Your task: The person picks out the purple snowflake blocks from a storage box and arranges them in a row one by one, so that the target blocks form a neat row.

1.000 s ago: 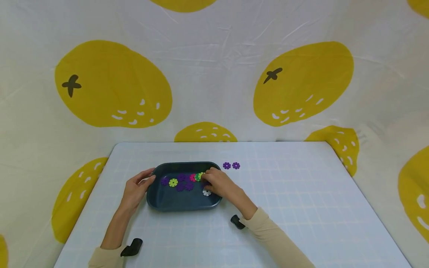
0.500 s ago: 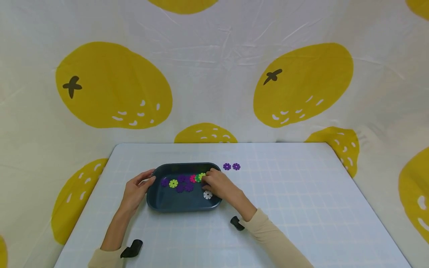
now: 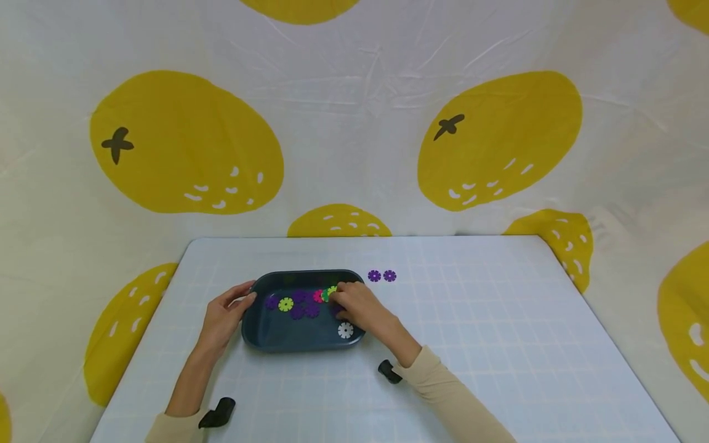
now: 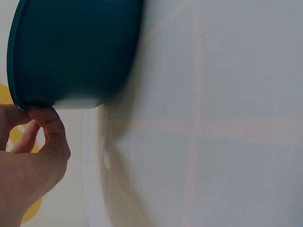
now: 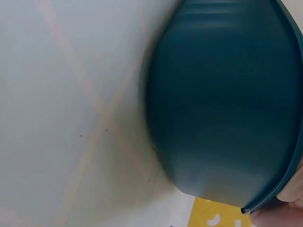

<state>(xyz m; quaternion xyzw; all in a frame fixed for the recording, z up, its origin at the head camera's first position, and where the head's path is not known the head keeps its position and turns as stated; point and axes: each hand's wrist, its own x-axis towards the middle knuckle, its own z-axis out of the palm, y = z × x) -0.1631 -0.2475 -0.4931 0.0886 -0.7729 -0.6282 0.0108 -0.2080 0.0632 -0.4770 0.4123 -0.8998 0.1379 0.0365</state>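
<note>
In the head view, a dark teal oblong tray (image 3: 293, 343) stands on the table, with several notched plastic discs inside. My left hand (image 3: 220, 320) pinches the tray's left end at the rim, thumb and fingers meeting there in the left wrist view. Over the tray's right end, my right hand (image 3: 359, 306) reaches in with bent fingers. A purple disc (image 3: 336, 310) lies beneath those fingers; whether they pinch it I cannot tell. By the fingertips lie a yellow disc (image 3: 332, 290), a green disc and a pink disc (image 3: 318, 296). Nearer me is a white disc (image 3: 346, 330).
Two purple discs (image 3: 382, 275) lie side by side on the table behind the tray's right corner. Inside the tray, another yellow disc (image 3: 285, 304) sits among purple ones on the left. A fruit-printed curtain (image 3: 354, 147) hangs beyond the table's far edge.
The white disc has slid toward the tray's near right side. My right fingers have shifted slightly among the discs. The left hand and tray have stayed put.
</note>
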